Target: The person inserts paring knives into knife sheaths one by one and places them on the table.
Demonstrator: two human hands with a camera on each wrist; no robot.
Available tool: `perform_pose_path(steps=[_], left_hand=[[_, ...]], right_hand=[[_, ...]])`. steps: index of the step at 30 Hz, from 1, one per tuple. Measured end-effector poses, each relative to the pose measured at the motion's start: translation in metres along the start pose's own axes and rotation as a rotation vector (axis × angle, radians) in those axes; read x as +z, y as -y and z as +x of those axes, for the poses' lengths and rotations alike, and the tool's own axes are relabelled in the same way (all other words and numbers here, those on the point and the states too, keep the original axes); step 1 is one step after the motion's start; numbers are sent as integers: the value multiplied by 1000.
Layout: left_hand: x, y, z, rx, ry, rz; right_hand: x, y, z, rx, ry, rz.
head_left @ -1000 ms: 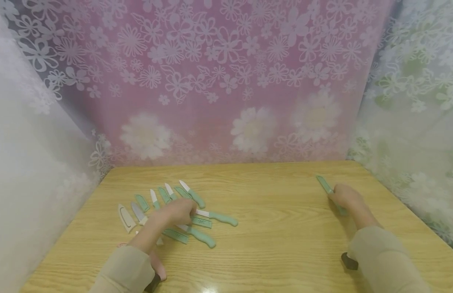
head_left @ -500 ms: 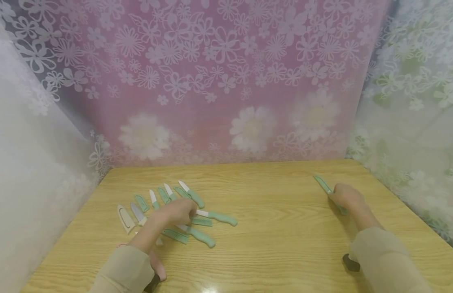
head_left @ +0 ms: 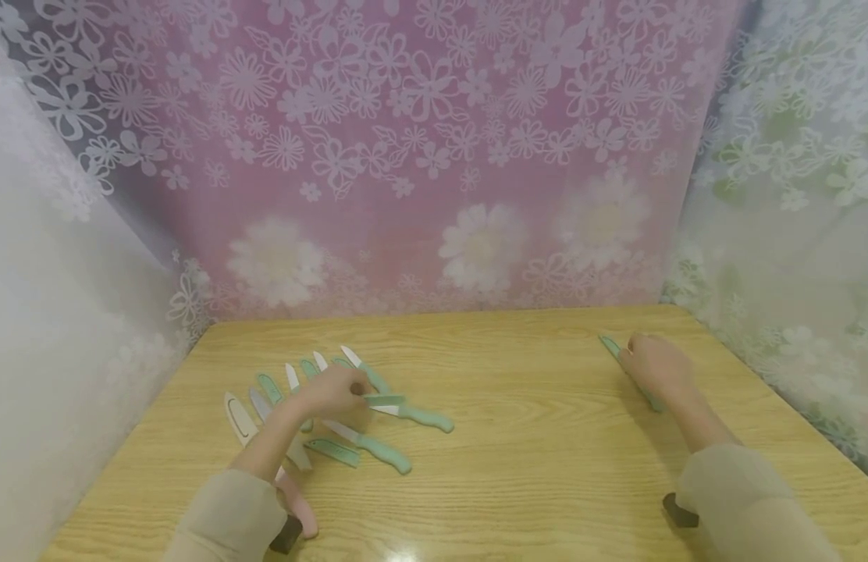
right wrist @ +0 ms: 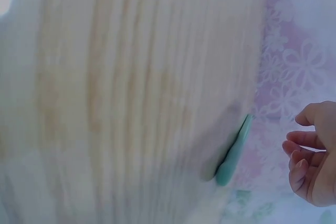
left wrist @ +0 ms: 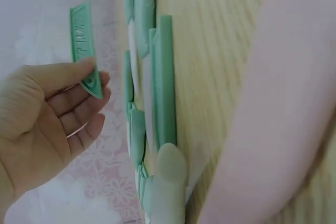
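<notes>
My left hand [head_left: 336, 390] pinches a green knife sheath [left wrist: 81, 35] between thumb and fingers, lifted off the table above a white-bladed paring knife with a green handle [head_left: 427, 419]. In the left wrist view, raised lettering shows on the sheath. On the right, a green knife in its sheath [right wrist: 233, 156] lies on the table. Just above it my right hand [head_left: 659, 367] hovers with loosely bent fingers. In the right wrist view a gap shows between that hand and the knife.
Below the left hand lie another green-handled knife [head_left: 385, 454] and a green sheath [head_left: 332, 452]. Several more knives and sheaths fan out behind it, with a cream sheath [head_left: 240, 417] at far left. A pink-handled knife [head_left: 298, 507] lies near the left sleeve. Floral curtains surround the wooden table [head_left: 518, 468].
My left hand has picked up the green sheath from beside the green-handled knife and raised it. My right hand has let go of the sheathed knife and lifted slightly.
</notes>
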State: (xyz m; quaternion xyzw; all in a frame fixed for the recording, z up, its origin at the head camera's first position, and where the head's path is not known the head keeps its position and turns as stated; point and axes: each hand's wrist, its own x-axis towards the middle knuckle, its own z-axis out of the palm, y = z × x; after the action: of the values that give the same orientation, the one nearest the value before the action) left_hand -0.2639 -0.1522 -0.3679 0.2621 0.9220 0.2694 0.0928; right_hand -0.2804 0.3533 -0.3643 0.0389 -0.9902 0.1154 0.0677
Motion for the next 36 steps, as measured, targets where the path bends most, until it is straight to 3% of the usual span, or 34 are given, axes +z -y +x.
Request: perform_pose_path(steps=[6, 12, 20, 26, 36], left_hand=[[-7, 1, 0, 31, -48, -171], [-6, 4, 1, -21, -145, -313], [-4, 4, 1, -78, -246, -442], [-2, 3, 2, -107, -268, -528], [5, 4, 8, -117, -258, -535]], right_hand=[[0, 22, -1, -106, -38, 19], [4, 52, 1, -156, -37, 16], [18, 83, -3, -302, -89, 84], [26, 113, -5, -291, 38, 92], [43, 191, -9, -423, 200, 115]])
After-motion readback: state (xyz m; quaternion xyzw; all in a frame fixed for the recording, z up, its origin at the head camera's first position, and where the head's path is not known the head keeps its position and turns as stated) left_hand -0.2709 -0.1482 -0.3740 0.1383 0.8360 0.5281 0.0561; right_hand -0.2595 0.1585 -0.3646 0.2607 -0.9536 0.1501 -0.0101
